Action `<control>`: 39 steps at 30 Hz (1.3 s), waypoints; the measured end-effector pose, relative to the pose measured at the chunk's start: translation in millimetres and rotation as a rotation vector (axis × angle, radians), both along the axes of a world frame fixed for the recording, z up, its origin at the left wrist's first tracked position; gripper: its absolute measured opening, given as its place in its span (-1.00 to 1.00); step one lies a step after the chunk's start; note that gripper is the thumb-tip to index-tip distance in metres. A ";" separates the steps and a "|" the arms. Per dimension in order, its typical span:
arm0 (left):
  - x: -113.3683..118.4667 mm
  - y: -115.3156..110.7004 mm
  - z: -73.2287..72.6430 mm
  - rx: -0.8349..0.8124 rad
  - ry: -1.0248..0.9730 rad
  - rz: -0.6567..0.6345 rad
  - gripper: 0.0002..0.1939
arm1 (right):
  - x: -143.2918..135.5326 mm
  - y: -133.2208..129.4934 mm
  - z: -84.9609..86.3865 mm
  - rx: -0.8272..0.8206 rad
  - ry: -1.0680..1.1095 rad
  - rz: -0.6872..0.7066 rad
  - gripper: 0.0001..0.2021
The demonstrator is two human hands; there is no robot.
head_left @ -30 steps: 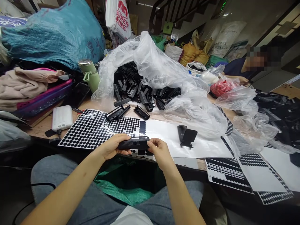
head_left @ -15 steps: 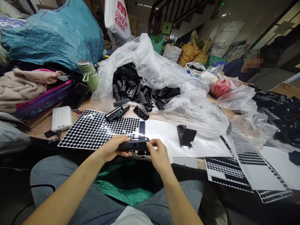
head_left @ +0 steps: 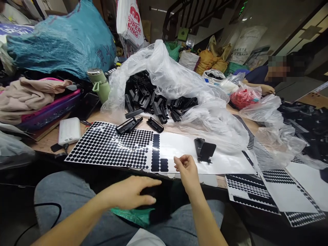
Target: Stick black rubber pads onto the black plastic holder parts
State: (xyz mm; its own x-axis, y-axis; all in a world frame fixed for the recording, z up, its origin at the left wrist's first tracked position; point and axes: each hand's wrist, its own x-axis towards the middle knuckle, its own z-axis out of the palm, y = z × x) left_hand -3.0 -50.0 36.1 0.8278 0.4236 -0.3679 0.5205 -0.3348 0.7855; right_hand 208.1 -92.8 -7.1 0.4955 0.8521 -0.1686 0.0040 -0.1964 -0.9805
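My left hand (head_left: 133,193) is low over my lap, fingers and thumb apart, with nothing seen in it. Below it, a green bag (head_left: 135,216) shows between my knees. My right hand (head_left: 186,164) hovers over the white part of a sticker sheet (head_left: 174,145), fingers curled together; whatever they may hold is too small to make out. Round black stickers (head_left: 110,147) cover the sheet's left part, with oblong black ones (head_left: 155,152) beside them. Right of my right hand stands a small black stand (head_left: 206,150). Two black plastic pieces (head_left: 155,124) lie at the sheet's back edge.
A clear plastic bag (head_left: 176,75) of black parts (head_left: 142,94) lies behind the sheet. At left are a green bottle (head_left: 98,85), a white power bank (head_left: 69,131) and a basket (head_left: 51,106). More sticker sheets (head_left: 252,191) overhang the right edge. A person (head_left: 258,75) sits beyond.
The black piece is out of both hands and no longer seen. My left hand has moved down and opened. My right hand has shifted right, over the white sheet.
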 end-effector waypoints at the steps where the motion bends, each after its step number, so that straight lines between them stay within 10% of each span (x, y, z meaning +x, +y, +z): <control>1: 0.0 12.9 -1.7 0.085 0.019 0.051 -0.47 | -2.4 1.0 -1.2 -0.001 -0.010 0.024 -0.69; 6: -2.4 116.5 -29.5 0.864 0.175 0.700 -0.44 | -19.1 13.7 -5.7 0.017 -0.132 0.141 -0.75; 12: -16.2 180.8 -60.4 1.001 0.334 0.688 -0.59 | -48.6 60.5 -16.9 0.000 -0.515 0.325 -0.88; 16: -27.3 169.0 -46.8 0.854 0.083 0.713 -0.55 | -69.8 97.5 -30.4 -0.088 -0.752 0.384 -0.92; 24: -30.1 119.3 -5.2 -0.259 -0.391 0.783 -0.55 | -53.1 86.9 -2.6 -0.036 -0.581 0.400 -0.88; 30: -6.5 95.2 -7.4 -0.284 -0.403 0.616 -0.49 | -40.7 72.1 42.8 0.220 -0.287 0.286 -0.88; 39: 11.7 77.8 -16.3 -0.091 -0.432 0.539 -0.49 | -41.3 62.8 39.8 0.196 -0.346 0.189 -0.90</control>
